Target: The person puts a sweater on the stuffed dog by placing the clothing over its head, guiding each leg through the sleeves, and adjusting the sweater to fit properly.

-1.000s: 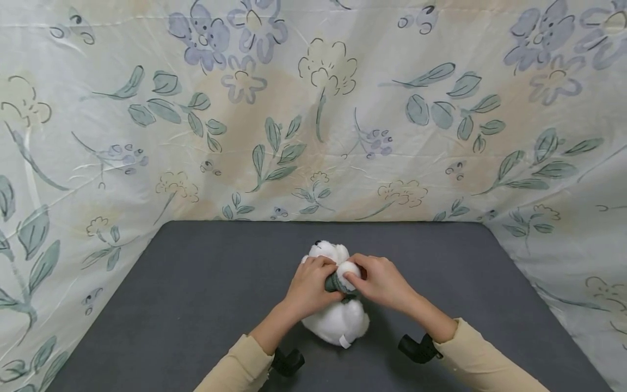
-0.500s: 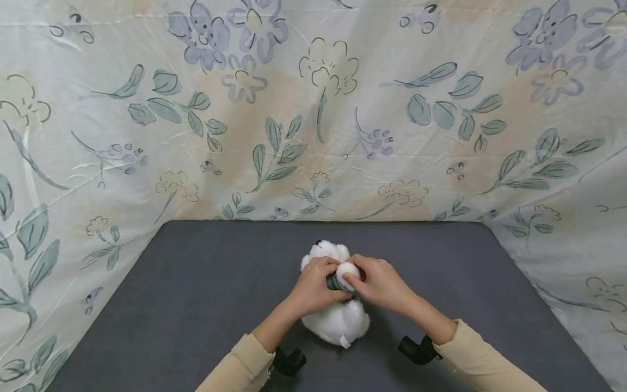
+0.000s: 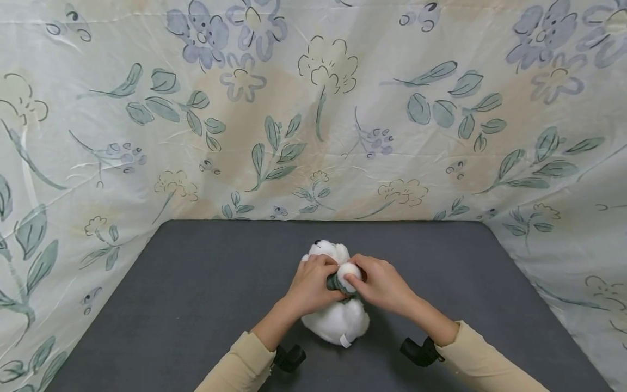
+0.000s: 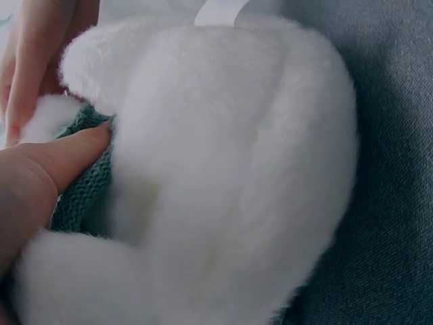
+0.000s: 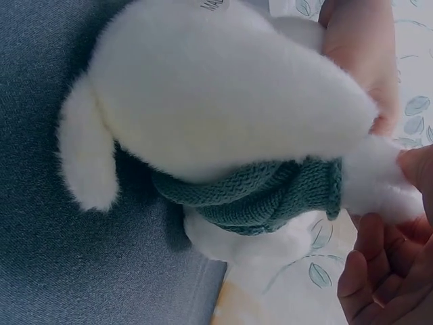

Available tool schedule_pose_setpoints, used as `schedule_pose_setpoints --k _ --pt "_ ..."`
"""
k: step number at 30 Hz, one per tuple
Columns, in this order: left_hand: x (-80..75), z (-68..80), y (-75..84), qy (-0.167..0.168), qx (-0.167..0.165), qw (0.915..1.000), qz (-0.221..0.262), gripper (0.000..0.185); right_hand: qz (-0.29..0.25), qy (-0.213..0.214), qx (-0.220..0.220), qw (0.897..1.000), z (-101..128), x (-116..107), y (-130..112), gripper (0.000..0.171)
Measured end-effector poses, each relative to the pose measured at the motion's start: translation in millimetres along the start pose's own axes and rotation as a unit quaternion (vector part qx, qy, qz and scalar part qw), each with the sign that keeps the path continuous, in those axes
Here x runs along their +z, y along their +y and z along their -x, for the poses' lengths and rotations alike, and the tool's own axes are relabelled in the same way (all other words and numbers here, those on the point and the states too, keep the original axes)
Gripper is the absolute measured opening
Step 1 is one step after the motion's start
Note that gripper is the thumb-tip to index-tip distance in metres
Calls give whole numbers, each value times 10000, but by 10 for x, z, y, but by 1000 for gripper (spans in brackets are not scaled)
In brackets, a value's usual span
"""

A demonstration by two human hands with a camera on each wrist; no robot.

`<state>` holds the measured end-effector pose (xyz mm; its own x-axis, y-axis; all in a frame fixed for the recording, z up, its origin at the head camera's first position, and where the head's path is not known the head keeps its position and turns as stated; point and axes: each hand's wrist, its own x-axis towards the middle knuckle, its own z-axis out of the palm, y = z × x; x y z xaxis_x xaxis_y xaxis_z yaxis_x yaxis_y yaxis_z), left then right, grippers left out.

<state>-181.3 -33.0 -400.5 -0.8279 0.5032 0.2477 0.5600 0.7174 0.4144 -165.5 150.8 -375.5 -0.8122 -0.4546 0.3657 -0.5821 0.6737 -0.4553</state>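
Note:
A white plush animal (image 3: 333, 326) lies on the table, its dark-nosed head (image 3: 327, 249) pointing away from me. Around it sits a green knitted sweater (image 5: 264, 196), bunched up near the neck. One white paw (image 5: 375, 179) pokes out through the knitted sleeve, and my right hand (image 3: 382, 283) pinches it between thumb and fingers. My left hand (image 3: 313, 286) grips the sweater beside that paw; its thumb (image 4: 81, 152) presses on the knit in the left wrist view. Both hands hide much of the sweater in the head view.
A dark grey table (image 3: 196, 305) lies under the toy. Behind it and along the sides hangs a flower-patterned cloth (image 3: 274, 109). Each wrist carries a black camera mount, one near the left sleeve (image 3: 240, 359), one near the right sleeve (image 3: 485, 359).
My left hand shifts slightly right along the sweater, then slightly back to the left. The right hand stays at the paw, and the toy lies almost unmoved.

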Motion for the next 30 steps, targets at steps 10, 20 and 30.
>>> schedule_pose_setpoints --k 10,20,30 --pt "-10 5 -17 40 -171 9990 -410 48 -54 -31 -6 10000 21 -1 13 8" --pt "26 10 -36 649 426 9964 345 41 -205 -59 129 9997 25 -10 50 9" --pt "26 -30 -41 414 491 9908 1192 28 -382 -53 109 9992 40 -3 48 8"
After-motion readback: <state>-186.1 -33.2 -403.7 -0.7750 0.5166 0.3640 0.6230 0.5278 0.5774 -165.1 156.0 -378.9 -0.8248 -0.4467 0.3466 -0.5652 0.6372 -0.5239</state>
